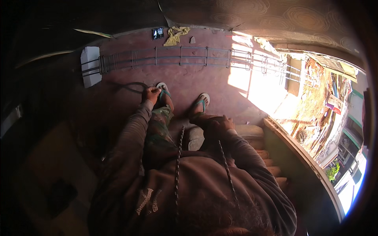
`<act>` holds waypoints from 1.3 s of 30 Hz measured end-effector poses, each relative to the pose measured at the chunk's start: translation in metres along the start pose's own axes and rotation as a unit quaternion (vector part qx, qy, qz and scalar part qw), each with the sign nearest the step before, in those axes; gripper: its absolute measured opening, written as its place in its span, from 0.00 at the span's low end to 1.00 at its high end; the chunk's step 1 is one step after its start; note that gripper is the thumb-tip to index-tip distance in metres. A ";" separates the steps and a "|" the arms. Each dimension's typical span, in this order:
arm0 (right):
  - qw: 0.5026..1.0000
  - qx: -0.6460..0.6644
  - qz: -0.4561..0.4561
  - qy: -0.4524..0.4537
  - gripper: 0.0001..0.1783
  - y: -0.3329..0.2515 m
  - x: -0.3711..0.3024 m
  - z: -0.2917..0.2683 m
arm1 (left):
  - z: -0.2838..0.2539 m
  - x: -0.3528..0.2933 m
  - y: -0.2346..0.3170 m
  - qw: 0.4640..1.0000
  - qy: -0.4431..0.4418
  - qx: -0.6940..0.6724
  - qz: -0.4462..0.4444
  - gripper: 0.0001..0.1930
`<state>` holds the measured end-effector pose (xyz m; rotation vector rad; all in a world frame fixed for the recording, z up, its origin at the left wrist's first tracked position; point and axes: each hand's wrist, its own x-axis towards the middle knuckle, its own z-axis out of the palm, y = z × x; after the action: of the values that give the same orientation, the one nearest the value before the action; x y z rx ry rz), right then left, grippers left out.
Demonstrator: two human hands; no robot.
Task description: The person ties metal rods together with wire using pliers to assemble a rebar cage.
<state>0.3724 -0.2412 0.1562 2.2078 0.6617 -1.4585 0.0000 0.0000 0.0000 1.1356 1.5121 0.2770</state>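
Currently, left hand (151, 94) held low beside left sandal (166, 93), fingers curled in and tips drawn near the thumb; cannot tell of any small item pinched there, owing to dimness and distance. Just left of this hand, dark curved band (132, 83) against reddish floor (185, 84); cannot tell strip from shadow. Right hand (226, 124) laid on right knee (214, 124), fingers loosely bent, nothing visible in grasp; exact opening not discernible. Right sandal (202, 103) planted flat, white with green strap like the left. Ahead of both feet, apart from both hands: long steel-rod cage (180, 57), running crosswise over the floor, left end overlapping white block (91, 65), right end reaching into bright sunlight. Beyond the cage, near dark patterned sheet (291, 15): small dark packet (158, 33), crumpled yellow cloth (176, 36), small greyish piece (192, 39). To the right of the right knee, stacked pale sacks (252, 131) beside low partition (293, 165). Past that, in strong light: reddish earth (309, 102), white-and-red panel (334, 104), green plant (333, 172).
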 end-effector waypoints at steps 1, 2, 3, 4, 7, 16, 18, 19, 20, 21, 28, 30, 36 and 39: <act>0.999 -0.018 -0.011 0.044 0.46 0.007 -0.002 -0.006 | 0.014 -0.012 0.045 0.999 0.001 0.045 -0.003 0.11; 0.995 -0.040 -0.027 0.089 0.41 0.011 -0.003 -0.015 | 0.027 -0.020 0.071 0.996 0.007 0.088 -0.005 0.13; 0.992 -0.010 -0.066 0.108 0.41 -0.045 0.074 -0.017 | 0.010 0.054 0.082 0.993 0.036 0.111 0.032 0.13; 0.987 0.015 -0.084 0.139 0.38 -0.041 0.090 -0.023 | 0.033 0.071 0.075 0.993 0.036 0.107 0.024 0.14; 0.962 0.088 -0.123 0.226 0.30 -0.038 0.146 -0.044 | 0.096 0.108 0.068 0.989 0.043 0.134 0.049 0.17; 0.845 0.110 -0.347 0.391 0.20 -0.101 0.294 -0.089 | 0.157 0.176 0.026 0.967 0.165 0.099 0.165 0.18; 0.836 0.167 -0.338 0.398 0.20 -0.123 0.289 -0.105 | 0.162 0.182 0.022 0.962 0.182 0.108 0.171 0.17; 0.834 0.192 -0.332 0.395 0.21 -0.132 0.283 -0.113 | 0.164 0.186 0.019 0.963 0.180 0.110 0.167 0.16; 0.841 0.200 -0.334 0.377 0.21 -0.138 0.288 -0.118 | 0.165 0.188 0.016 0.961 0.191 0.109 0.166 0.16; 0.838 0.196 -0.343 0.376 0.21 -0.146 0.288 -0.121 | 0.167 0.190 0.014 0.962 0.190 0.106 0.165 0.14; 0.829 0.214 -0.406 0.319 0.22 -0.176 0.312 -0.125 | 0.170 0.193 0.014 0.958 0.190 0.136 0.167 0.12; 0.821 0.151 -0.441 0.331 0.21 -0.180 0.314 -0.127 | 0.169 0.192 0.017 0.956 0.192 0.146 0.165 0.12; 0.825 0.169 -0.437 0.316 0.21 -0.188 0.334 -0.130 | 0.175 0.191 0.021 0.955 0.187 0.174 0.152 0.12; 0.825 0.168 -0.443 0.307 0.21 -0.191 0.336 -0.129 | 0.176 0.189 0.021 0.956 0.185 0.168 0.152 0.12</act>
<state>0.4678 0.0403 -0.1225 2.8453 1.9983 -1.2220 0.1873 0.0833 -0.1586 1.6654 1.7506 0.4753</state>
